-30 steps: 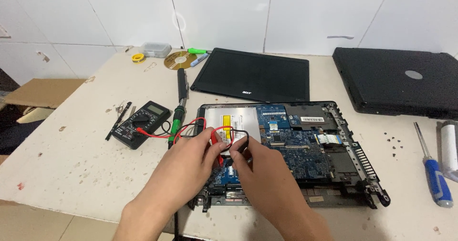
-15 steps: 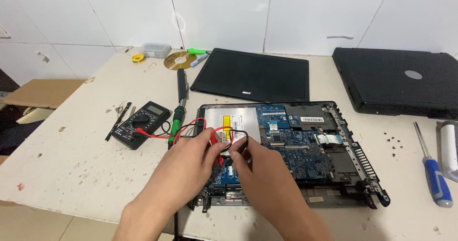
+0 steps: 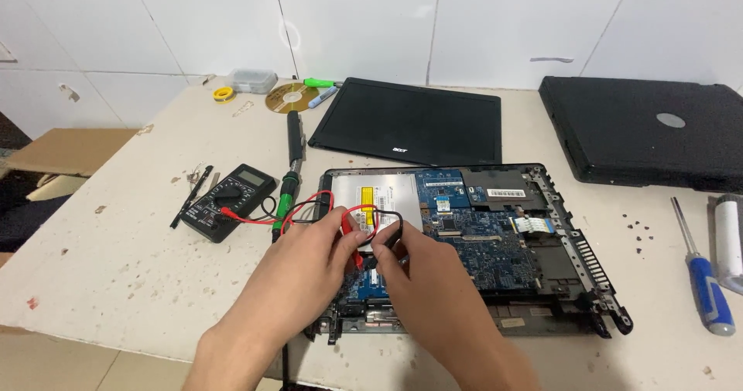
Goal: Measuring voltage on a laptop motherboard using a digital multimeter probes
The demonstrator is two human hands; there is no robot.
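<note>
Centrally, pressed close together over the opened laptop base: left hand pinching the red probe, right hand gripping the black probe, both tips pointed down at the blue board.

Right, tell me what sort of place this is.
Probably an electronics repair bench: an opened laptop base with its circuit board bare, a multimeter wired to red and black probes in the hands, and a screwdriver on the worn table.
</note>
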